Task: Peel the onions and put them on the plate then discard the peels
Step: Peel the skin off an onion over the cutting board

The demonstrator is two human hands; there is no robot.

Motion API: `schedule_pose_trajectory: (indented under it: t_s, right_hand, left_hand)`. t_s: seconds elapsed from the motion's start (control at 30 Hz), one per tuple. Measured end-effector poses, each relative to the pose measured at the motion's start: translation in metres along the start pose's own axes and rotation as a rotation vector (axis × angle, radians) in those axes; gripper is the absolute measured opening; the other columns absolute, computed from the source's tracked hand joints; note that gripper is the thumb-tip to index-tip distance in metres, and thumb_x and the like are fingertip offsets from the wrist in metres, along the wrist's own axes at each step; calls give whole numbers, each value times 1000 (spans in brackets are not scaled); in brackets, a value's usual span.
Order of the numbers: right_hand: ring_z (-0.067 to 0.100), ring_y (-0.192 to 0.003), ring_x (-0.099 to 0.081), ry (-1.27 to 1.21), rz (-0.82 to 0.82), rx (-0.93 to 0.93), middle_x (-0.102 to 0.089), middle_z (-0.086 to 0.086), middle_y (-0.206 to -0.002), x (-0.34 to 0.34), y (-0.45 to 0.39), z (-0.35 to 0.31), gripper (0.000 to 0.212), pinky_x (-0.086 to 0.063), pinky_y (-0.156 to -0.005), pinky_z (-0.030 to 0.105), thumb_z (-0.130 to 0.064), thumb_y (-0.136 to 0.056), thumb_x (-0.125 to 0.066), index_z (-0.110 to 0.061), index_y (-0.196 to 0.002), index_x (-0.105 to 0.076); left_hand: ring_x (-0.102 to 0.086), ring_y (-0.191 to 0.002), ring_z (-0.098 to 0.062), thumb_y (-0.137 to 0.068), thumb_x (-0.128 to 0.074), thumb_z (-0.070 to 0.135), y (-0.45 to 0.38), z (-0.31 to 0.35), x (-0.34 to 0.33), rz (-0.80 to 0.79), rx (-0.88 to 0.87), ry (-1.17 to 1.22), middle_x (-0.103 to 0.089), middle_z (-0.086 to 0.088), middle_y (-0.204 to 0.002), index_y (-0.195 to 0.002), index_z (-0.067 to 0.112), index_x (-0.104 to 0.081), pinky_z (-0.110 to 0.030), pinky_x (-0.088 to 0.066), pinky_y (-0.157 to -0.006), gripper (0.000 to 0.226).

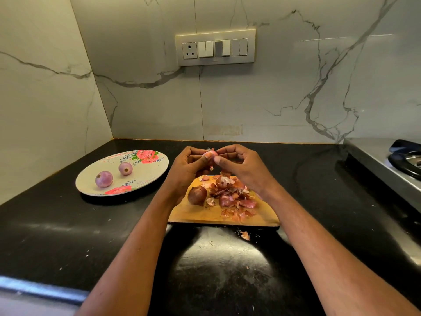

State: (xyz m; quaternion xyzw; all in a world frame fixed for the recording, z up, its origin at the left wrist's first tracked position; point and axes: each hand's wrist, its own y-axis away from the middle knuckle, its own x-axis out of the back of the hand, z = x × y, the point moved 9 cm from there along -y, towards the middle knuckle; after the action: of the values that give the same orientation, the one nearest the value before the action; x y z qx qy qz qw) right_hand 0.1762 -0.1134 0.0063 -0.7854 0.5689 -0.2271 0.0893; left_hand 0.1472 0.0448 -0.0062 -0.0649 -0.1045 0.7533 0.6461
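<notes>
- I see my left hand and my right hand raised together above the far edge of the wooden cutting board, both curled around one small onion.
- My left hand's fingers wrap the onion from the 9 o'clock side, thumb pressed on its front; my right hand pinches it from 3 o'clock with thumb and fingertips. The onion shows pale pink between the thumbs, mostly hidden, so I cannot tell how much skin remains on it.
- On the board, an unpeeled brown onion sits at the board's 9 o'clock, just beside my left wrist.
- A pile of loose peels covers the board's middle and its 3 o'clock part, touching the brown onion's side.
- One stray peel scrap lies on the black countertop just off the board's near edge, at 6 o'clock.
- The floral plate rests on the counter at 9 o'clock from the board, well apart from it. Two peeled purple onions lie on it: one toward the plate's 7 o'clock, the other near its centre, apart from each other.
- A stove edge shows at 3 o'clock, a switch panel on the marble wall at 12.
</notes>
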Motion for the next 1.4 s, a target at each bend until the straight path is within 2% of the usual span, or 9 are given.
schedule_pose_trajectory:
  t_s: [0.2,0.33,0.53,0.67,0.8,0.93,1.07,1.2,1.4]
  right_hand:
    - [5,-83,-73,62,105,46,-77,-5,-90,10,-1,-3,16,-60,-74,21,-17,-86,-79,-19,-101,-77]
    - [-2,-88,-68,300,169,88,-73,-12,-94,20,-1,-2,15,-51,-75,6,-14,-93,-72,-25,-101,-77]
    - [2,-92,-65,346,127,20,-72,-11,-97,22,0,12,13,-53,-79,19,-23,-97,-66,-24,-106,-76]
    - [2,-93,-59,390,96,77,-67,-11,-100,9,0,-2,23,-41,-70,12,-39,-97,-62,-22,-105,-76]
    - [0,-95,-63,387,96,143,-70,-13,-105,4,2,-13,21,-46,-73,5,-32,-95,-69,-26,-114,-72]
    - [3,-88,-64,448,38,124,-71,-10,-94,2,3,-9,15,-49,-75,17,-29,-99,-63,-24,-105,-75]
    - [9,-92,-60,554,9,104,-68,-4,-100,-2,4,-6,22,-53,-82,32,-33,-102,-57,-20,-107,-74]
    - [2,-94,-63,514,-8,114,-69,-9,-101,-3,4,-10,18,-52,-85,19,-19,-94,-69,-24,-112,-71]
    - [-10,-84,-64,478,4,126,-66,-17,-95,-3,3,-9,23,-50,-80,7,-11,-97,-64,-25,-115,-66]
  left_hand:
    - [-71,-101,-21,-97,-59,23,0,-3,-2,-31,23,0,-71,-7,-109,-114,14,-59,-29,-59,-84,18]
    - [-72,-91,-15,-100,-53,23,2,-1,-3,-56,22,53,-70,-8,-107,-116,12,-59,-24,-59,-80,20]
    - [-73,-90,-16,-101,-52,28,1,0,2,-11,21,70,-71,-8,-106,-113,15,-59,-25,-59,-80,19]
    - [-74,-90,-16,-99,-56,28,0,-3,0,-21,26,10,-72,-7,-108,-117,15,-59,-26,-59,-77,23]
    - [-74,-91,-20,-96,-61,27,-1,-1,3,13,-6,-34,-73,-6,-104,-113,21,-59,-28,-60,-78,18]
    - [-74,-91,-20,-96,-62,27,-1,0,4,28,-21,-53,-74,-4,-101,-111,24,-61,-27,-60,-76,16]
    - [-73,-90,-17,-96,-62,26,-1,1,5,40,-40,-91,-74,-1,-98,-112,24,-63,-23,-58,-73,17]
    - [-72,-92,-16,-96,-62,26,-2,0,5,45,-36,-114,-73,-1,-102,-114,22,-63,-26,-59,-78,19]
    - [-72,-89,-12,-96,-62,27,-3,-1,5,48,-42,-138,-72,4,-98,-112,25,-63,-23,-58,-75,16]
